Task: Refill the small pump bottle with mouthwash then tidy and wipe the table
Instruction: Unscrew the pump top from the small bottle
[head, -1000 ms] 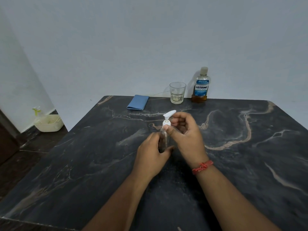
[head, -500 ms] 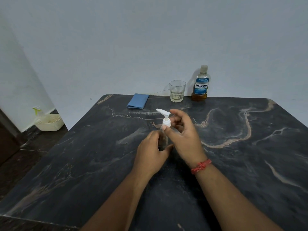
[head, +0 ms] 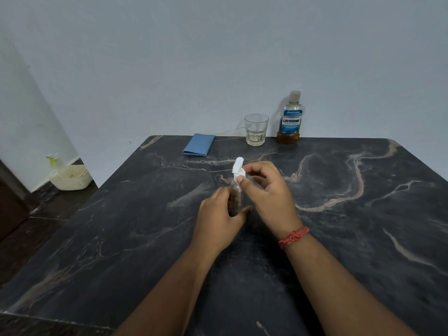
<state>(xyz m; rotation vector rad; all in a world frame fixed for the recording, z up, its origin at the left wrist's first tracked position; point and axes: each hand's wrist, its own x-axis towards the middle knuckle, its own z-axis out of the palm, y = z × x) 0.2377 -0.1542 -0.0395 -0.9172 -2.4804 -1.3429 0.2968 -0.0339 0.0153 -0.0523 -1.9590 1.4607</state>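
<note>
A small clear pump bottle [head: 235, 195] stands upright in the middle of the dark marble table [head: 339, 238]. My left hand [head: 218, 219] grips its body from the left. My right hand [head: 266, 190] pinches the white pump head [head: 238, 169] at its collar, and the nozzle points away from me. At the table's far edge stand a mouthwash bottle [head: 291, 117] holding a little amber liquid and a clear glass [head: 256, 129] with a shallow layer of liquid. A folded blue cloth [head: 199, 144] lies to the left of the glass.
On the floor at the left sits a cream basket [head: 71, 179] with a spray bottle [head: 52, 160] behind it. A pale wall runs along the table's far edge. A red thread band [head: 293, 236] circles my right wrist.
The white pump head has turned under my right hand's fingers: its nozzle pointed right, then left, and now points away from me. My left hand has kept its hold on the bottle.
</note>
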